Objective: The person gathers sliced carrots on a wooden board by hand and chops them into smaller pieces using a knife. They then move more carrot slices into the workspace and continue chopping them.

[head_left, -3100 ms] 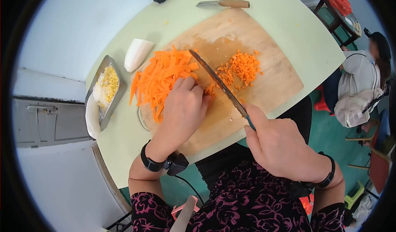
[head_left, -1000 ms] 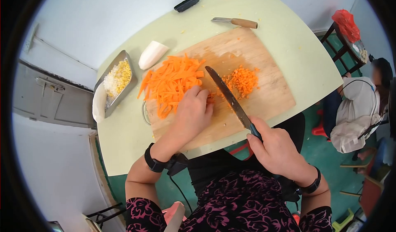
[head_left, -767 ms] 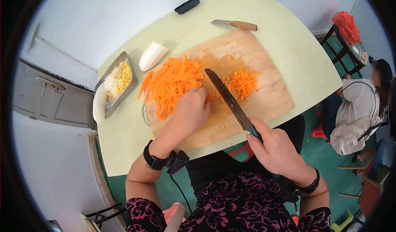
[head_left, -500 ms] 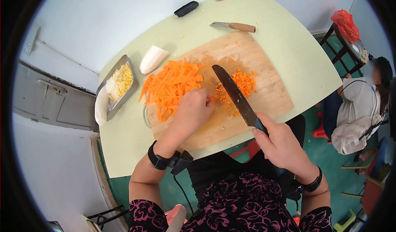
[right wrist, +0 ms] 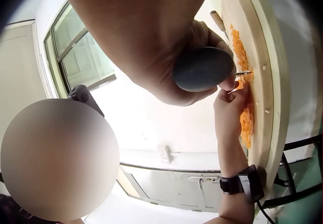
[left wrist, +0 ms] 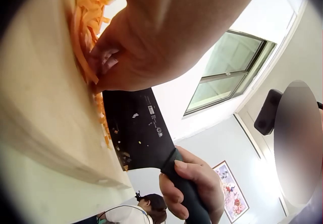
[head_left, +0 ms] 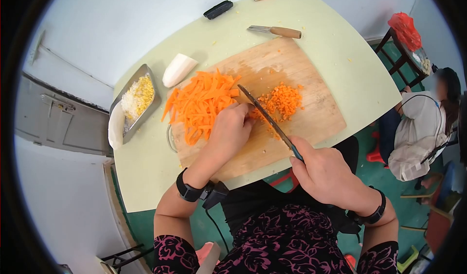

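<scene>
My right hand (head_left: 325, 175) grips the dark handle of a broad black kitchen knife (left wrist: 136, 125). The blade stands on edge on the wooden cutting board (head_left: 311, 74), between my left fingertips and a heap of finely diced carrot (head_left: 286, 100). With curled fingers, my left hand (head_left: 228, 130) holds carrot strips (left wrist: 83, 60) down on the board, right beside the blade. Its fingertips are partly hidden in the head view. A loose pile of orange carrot ribbons (head_left: 200, 106) lies beyond and to the left of that hand, over the board's left edge.
On the pale green table (head_left: 146, 176), a metal tray (head_left: 154, 101) holds chopped yellow and white bits, with a long white radish piece (head_left: 116, 125) at its side. Another white piece (head_left: 179, 69), a wooden-handled peeler (head_left: 284, 32) and a black case (head_left: 218, 9) lie behind. A person (head_left: 421, 123) sits at right.
The knife has swung left from over the diced carrot and turned from flat-side-up to upright, its blade now by my left fingertips. The left hand stays at nearly the same spot.
</scene>
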A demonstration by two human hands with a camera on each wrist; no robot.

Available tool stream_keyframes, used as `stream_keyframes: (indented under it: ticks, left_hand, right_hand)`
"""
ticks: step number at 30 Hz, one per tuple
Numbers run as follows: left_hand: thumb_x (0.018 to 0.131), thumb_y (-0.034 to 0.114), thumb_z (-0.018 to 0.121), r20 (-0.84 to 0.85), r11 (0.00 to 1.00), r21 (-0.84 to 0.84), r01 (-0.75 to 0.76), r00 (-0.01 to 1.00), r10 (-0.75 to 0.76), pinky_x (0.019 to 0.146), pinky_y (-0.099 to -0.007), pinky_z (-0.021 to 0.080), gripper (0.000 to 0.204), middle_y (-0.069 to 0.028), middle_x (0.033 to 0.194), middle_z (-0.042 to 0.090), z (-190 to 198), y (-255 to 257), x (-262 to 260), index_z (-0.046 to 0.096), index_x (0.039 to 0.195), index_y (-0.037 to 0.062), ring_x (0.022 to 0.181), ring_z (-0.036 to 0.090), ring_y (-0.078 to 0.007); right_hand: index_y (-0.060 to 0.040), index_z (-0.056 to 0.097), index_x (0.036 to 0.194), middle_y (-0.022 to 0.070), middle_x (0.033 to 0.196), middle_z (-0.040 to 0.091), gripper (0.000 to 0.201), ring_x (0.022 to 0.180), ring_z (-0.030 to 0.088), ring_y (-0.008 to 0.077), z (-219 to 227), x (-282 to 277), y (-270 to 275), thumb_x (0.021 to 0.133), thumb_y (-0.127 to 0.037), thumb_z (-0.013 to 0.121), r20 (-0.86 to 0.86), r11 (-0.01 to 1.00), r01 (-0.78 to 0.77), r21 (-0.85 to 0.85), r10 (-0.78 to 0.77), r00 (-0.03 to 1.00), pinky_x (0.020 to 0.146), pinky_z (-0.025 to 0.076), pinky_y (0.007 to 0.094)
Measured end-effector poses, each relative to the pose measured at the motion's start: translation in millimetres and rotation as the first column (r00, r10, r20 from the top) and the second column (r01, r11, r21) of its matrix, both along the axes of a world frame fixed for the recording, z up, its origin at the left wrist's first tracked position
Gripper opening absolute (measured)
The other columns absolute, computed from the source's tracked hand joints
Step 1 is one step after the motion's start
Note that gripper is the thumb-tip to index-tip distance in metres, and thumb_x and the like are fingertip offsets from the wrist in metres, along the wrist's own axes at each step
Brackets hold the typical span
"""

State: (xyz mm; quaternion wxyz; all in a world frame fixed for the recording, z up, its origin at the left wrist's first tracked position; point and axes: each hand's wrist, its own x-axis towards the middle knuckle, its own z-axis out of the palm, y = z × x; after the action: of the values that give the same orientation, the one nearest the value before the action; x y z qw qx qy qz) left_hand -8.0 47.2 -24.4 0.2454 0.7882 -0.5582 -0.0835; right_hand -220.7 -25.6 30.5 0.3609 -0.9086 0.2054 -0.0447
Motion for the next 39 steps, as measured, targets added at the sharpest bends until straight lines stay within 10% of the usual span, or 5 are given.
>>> stream_keyframes:
  ticks: [15, 31, 34, 39]
  left_hand:
    - [0.074, 0.000, 0.066, -0.048, 0.995, -0.100, 0.022, 0.998, -0.026, 0.062, -0.0339, 0.049, 0.013, -0.0148, 0.079, 0.062, -9, 0, 1, 0.067, 0.087, 0.0001, 0.066, 0.062, -0.0271]
    - [0.072, 0.001, 0.066, -0.097, 0.976, -0.216, 0.000, 0.995, -0.021, 0.068, -0.0400, 0.050, 0.012, -0.0199, 0.076, 0.063, -17, 1, 3, 0.063, 0.083, -0.0030, 0.075, 0.063, -0.0355]
    - [0.073, 0.004, 0.065, -0.032, 0.974, -0.223, 0.035, 0.999, -0.043, 0.070, -0.0404, 0.049, 0.009, -0.0183, 0.078, 0.063, -12, 1, -1, 0.067, 0.081, -0.0015, 0.077, 0.062, -0.0348]
    - [0.076, 0.006, 0.064, 0.097, 0.959, -0.267, 0.099, 0.992, -0.075, 0.073, -0.0408, 0.049, 0.012, -0.0181, 0.080, 0.063, -20, 4, 3, 0.069, 0.083, -0.0014, 0.080, 0.061, -0.0345]
  right_hand:
    - [0.0031, 0.044, 0.088, 0.0167, 0.052, 0.053, 0.016, 0.050, 0.056, 0.0382, -14, 23, -10, 0.086, -0.011, 0.049, 0.025, 0.999, 0.000, -0.039, 0.001, 1.000, 0.048, 0.044, 0.0474]
    - [0.0027, 0.046, 0.106, 0.0261, 0.066, 0.053, 0.022, 0.067, 0.053, 0.0457, -6, 14, 3, 0.089, -0.012, 0.049, -0.058, 0.998, 0.023, -0.065, -0.027, 0.998, 0.058, 0.038, 0.0509]
    - [0.0045, 0.047, 0.107, 0.0254, 0.065, 0.052, 0.025, 0.057, 0.054, 0.0409, -18, 24, -11, 0.090, -0.015, 0.046, 0.012, 0.993, 0.016, -0.114, -0.015, 1.000, 0.056, 0.041, 0.0475]
    - [0.0023, 0.053, 0.112, -0.0001, 0.058, 0.047, 0.029, 0.038, 0.044, 0.0080, 12, 16, -25, 0.091, -0.018, 0.048, -0.155, 0.889, 0.210, 0.407, -0.160, 0.975, 0.038, 0.035, 0.0213]
